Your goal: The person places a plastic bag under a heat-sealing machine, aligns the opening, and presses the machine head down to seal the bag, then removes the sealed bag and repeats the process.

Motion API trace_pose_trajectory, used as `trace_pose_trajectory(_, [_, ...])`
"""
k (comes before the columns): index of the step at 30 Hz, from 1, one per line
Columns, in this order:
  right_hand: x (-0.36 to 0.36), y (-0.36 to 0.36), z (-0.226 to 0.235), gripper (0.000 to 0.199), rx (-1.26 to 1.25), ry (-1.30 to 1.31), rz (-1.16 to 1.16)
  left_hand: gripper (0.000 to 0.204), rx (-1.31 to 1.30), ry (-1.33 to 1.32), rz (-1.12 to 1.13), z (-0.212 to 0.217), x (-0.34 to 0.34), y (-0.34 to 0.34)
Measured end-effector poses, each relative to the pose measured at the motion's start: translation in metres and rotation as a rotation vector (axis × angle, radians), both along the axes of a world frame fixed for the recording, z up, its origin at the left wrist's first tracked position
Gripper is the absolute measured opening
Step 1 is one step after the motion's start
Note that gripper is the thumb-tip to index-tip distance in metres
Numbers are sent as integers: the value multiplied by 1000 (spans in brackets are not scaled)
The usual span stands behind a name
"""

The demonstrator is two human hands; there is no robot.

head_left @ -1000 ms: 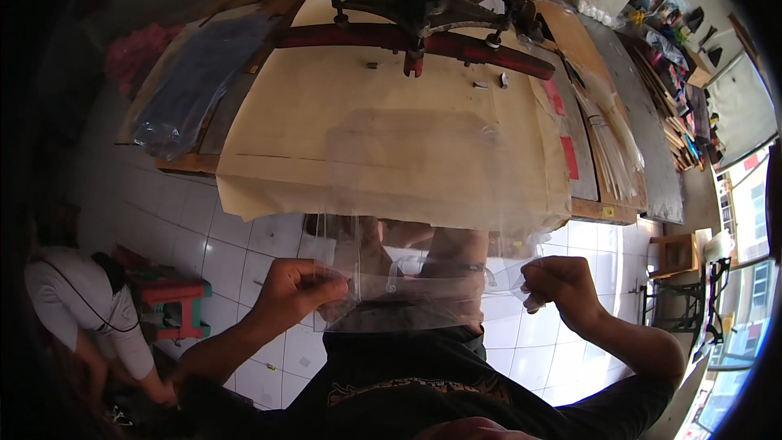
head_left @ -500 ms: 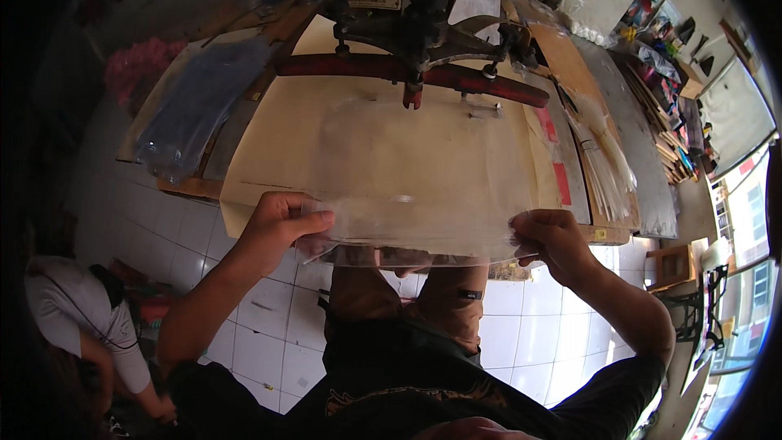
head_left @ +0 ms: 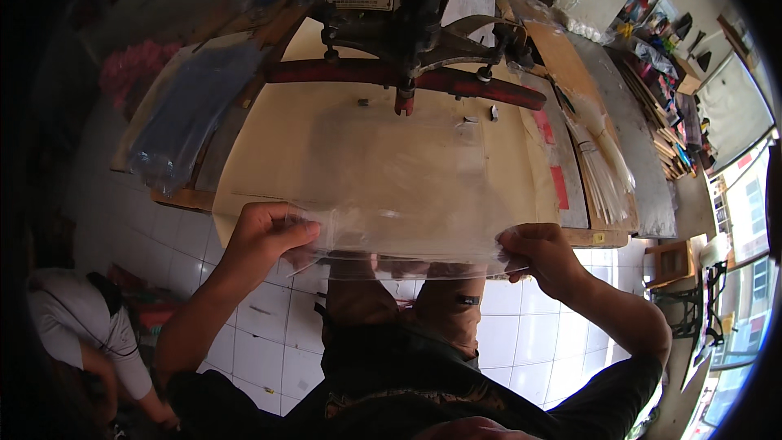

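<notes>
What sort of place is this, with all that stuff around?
It looks like a small workshop: there's a machine with a long red bar, a pile of bluish plastic, and clear plastic held between the left hand and right hand.

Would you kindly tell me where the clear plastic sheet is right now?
In the head view, the clear plastic sheet is near the centre, its near end held between the left hand and right hand, its far part over the tan covering.

Both hands [head_left: 267, 238] [head_left: 544, 257] in pinches, well apart
</notes>
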State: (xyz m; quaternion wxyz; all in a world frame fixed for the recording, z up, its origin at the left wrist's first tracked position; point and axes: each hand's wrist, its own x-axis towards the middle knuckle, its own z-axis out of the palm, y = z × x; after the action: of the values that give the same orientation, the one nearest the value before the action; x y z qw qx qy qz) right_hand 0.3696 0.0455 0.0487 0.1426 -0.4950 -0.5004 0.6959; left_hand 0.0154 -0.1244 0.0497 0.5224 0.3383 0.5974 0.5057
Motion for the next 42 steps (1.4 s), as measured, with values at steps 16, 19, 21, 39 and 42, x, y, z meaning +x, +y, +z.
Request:
trace_pose_trajectory(16, [-3, 13, 4, 23, 68, 56, -25, 18, 126, 128, -20, 4, 2, 6])
trace_pose_trajectory(19, [7, 8, -1, 21, 53, 74, -23, 19, 139, 173, -28, 2, 7, 1])
trace_pose_trajectory(21, [9, 7, 1, 21, 50, 86, -31, 19, 139, 175, -24, 1, 8, 3])
trace_pose_trajectory(39, [-39, 152, -54, 22, 42, 204, -108, 21, -91, -8, 3, -58, -60, 154])
trace_pose_trajectory(42, [-45, 163, -60, 21, 68, 168, -35, 18, -63, -49, 77, -67, -74, 167])
